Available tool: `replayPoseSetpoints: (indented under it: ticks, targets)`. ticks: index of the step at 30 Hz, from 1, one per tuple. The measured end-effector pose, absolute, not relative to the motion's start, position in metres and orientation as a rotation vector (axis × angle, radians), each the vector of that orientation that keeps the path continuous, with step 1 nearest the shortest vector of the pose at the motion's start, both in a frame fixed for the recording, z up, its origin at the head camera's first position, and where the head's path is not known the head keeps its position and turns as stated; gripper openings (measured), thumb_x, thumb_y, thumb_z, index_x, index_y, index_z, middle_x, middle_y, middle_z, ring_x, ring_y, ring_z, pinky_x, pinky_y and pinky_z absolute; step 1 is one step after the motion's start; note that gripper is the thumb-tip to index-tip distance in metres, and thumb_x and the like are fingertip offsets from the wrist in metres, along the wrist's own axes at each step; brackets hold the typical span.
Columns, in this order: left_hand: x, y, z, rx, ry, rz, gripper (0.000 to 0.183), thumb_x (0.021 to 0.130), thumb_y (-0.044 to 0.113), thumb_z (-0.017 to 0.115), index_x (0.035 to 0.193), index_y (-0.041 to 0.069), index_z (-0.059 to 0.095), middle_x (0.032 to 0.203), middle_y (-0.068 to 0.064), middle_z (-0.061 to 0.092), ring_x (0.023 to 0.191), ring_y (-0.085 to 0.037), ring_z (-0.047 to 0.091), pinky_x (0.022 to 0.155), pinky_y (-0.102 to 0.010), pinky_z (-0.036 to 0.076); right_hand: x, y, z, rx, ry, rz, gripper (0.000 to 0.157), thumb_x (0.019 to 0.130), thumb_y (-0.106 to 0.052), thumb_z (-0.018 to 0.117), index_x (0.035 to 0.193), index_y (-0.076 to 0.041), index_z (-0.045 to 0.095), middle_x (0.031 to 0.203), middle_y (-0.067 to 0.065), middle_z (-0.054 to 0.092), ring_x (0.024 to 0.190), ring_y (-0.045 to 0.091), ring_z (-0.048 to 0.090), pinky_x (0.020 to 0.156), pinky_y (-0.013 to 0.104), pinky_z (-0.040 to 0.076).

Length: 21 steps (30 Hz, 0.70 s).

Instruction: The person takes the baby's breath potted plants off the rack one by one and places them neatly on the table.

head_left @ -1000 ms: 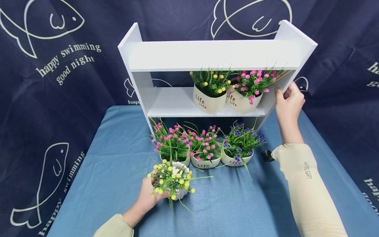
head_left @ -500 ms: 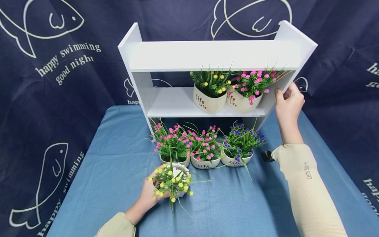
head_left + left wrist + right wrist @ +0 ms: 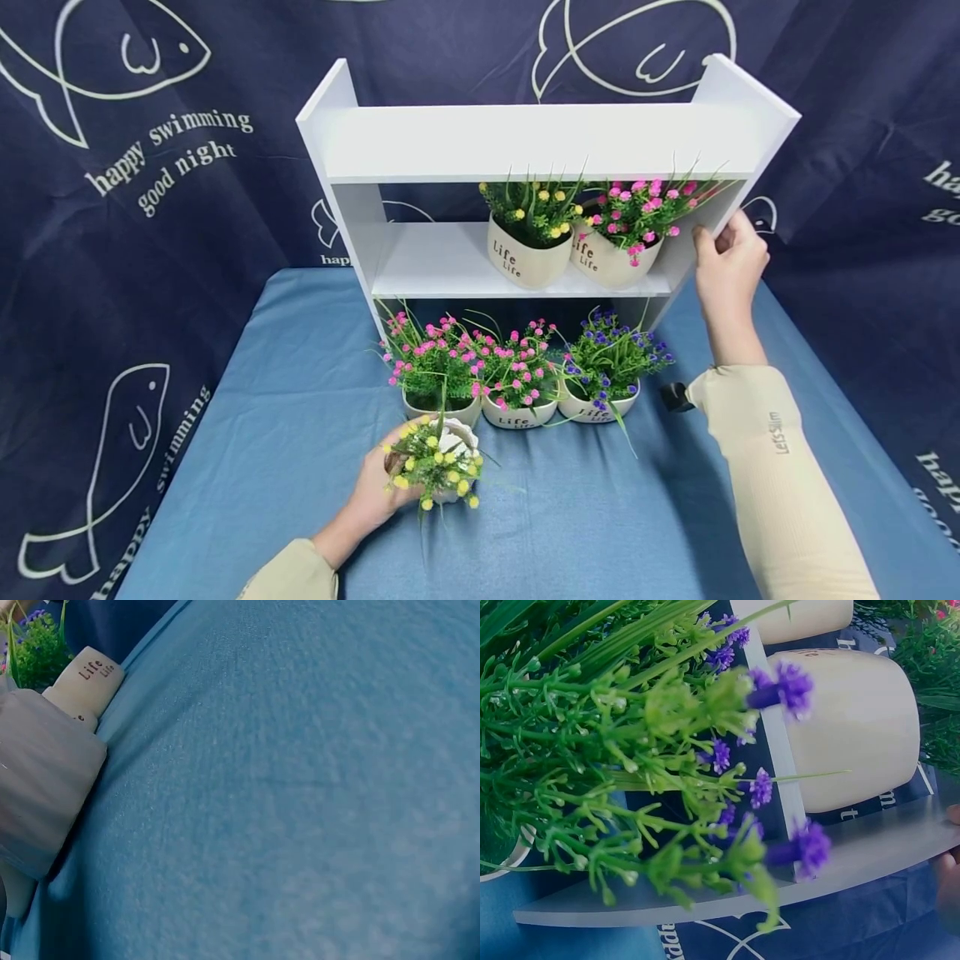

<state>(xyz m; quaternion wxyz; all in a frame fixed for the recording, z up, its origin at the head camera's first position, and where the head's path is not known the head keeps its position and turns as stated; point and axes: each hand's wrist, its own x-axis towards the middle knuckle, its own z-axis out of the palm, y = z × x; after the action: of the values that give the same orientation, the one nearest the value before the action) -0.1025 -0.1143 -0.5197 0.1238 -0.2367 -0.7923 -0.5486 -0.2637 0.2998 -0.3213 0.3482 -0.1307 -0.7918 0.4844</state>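
Observation:
My left hand [image 3: 381,482] grips a whitish pot [image 3: 46,780] holding a plant with yellow flowers [image 3: 438,467], just in front of the pots on the table. Its leaves hide part of the fingers. On the right, my right hand [image 3: 729,260] pinches the edge of the white shelf's [image 3: 540,142] side panel. Beside that hand, on the middle board, stand a pot with pink flowers [image 3: 617,260] and a pot with yellow flowers [image 3: 528,260]. In the right wrist view only a bit of the hand [image 3: 946,877] shows at the panel [image 3: 870,851].
Along the shelf's foot stand two pots with pink flowers [image 3: 441,354] [image 3: 521,367] and one with blue-purple flowers [image 3: 611,358]. A blue cloth [image 3: 570,517] covers the table. Behind hangs a dark blue curtain [image 3: 247,50] with fish drawings.
The yellow-flowered plant in my left hand has turned and tipped slightly, its blooms shifting a little left and down. My right hand keeps its hold on the shelf panel.

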Motion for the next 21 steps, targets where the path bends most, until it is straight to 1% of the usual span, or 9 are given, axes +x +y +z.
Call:
replayPoseSetpoints:
  ticks: [2,5,7,12,14,18,21]
  targets:
    - [-0.1025,-0.1157,-0.5197,-0.721,-2.31,-1.58,0.079,0.057,-0.009,0.073,0.133,-0.003,0.053,0.127,-0.017,0.063,0.119,0.006,0.053,0.101,-0.009,0.04,-0.2635,0.3,-0.3208,-0.334,-2.053,1.259,0.031,0.089,-0.009,0.06,0.116,-0.019,0.07,0.112,0.008,0.072,0.084,-0.013,0.063,0.077,0.01,0.052]
    - [-0.1023,-0.117,-0.5198,-0.725,-2.335,-1.504,0.079,0.058,-0.008,0.073,0.134,-0.002,0.052,0.126,-0.019,0.062,0.12,0.008,0.051,0.101,-0.008,0.038,-0.2633,0.3007,-0.3201,-0.337,-2.055,1.265,0.031,0.09,-0.01,0.06,0.118,-0.02,0.07,0.115,0.012,0.07,0.087,-0.011,0.064,0.079,0.011,0.053]
    - [-0.1018,-0.1178,-0.5194,-0.725,-2.348,-1.563,0.081,0.06,-0.01,0.073,0.137,-0.001,0.049,0.129,-0.021,0.059,0.121,0.008,0.05,0.102,-0.009,0.039,-0.2631,0.301,-0.3204,-0.334,-2.054,1.274,0.031,0.09,-0.009,0.06,0.118,-0.019,0.069,0.115,0.011,0.07,0.087,-0.01,0.064,0.08,0.012,0.053]
    - [-0.0996,-0.1198,-0.5184,-0.693,-2.392,-1.546,0.081,0.061,-0.011,0.074,0.137,0.001,0.05,0.129,-0.02,0.06,0.119,0.006,0.052,0.099,-0.012,0.042,-0.2629,0.3005,-0.3217,-0.335,-2.049,1.273,0.031,0.089,-0.008,0.061,0.117,-0.018,0.07,0.114,0.011,0.071,0.085,-0.012,0.063,0.078,0.01,0.053]
    - [-0.0993,-0.1203,-0.5182,-0.685,-2.409,-1.499,0.079,0.062,-0.009,0.076,0.136,0.001,0.05,0.127,-0.019,0.061,0.118,0.006,0.052,0.098,-0.012,0.042,-0.2629,0.3001,-0.3214,-0.331,-2.045,1.273,0.031,0.089,-0.008,0.061,0.117,-0.018,0.07,0.114,0.011,0.071,0.085,-0.012,0.064,0.078,0.011,0.053]
    - [-0.1007,-0.1213,-0.5171,-0.73,-2.414,-1.504,0.081,0.064,-0.007,0.077,0.139,0.002,0.049,0.131,-0.018,0.059,0.122,0.007,0.049,0.101,-0.01,0.039,-0.2622,0.2997,-0.32,-0.327,-2.041,1.282,0.031,0.089,-0.008,0.061,0.117,-0.019,0.07,0.115,0.012,0.07,0.089,-0.009,0.065,0.081,0.013,0.054]
    - [-0.1017,-0.1233,-0.5156,-0.774,-2.41,-1.548,0.084,0.063,-0.008,0.076,0.141,0.002,0.046,0.134,-0.02,0.057,0.124,0.008,0.047,0.104,-0.009,0.036,-0.262,0.2985,-0.3192,-0.332,-2.049,1.272,0.031,0.089,-0.009,0.061,0.118,-0.019,0.07,0.116,0.013,0.069,0.09,-0.009,0.065,0.083,0.013,0.054]
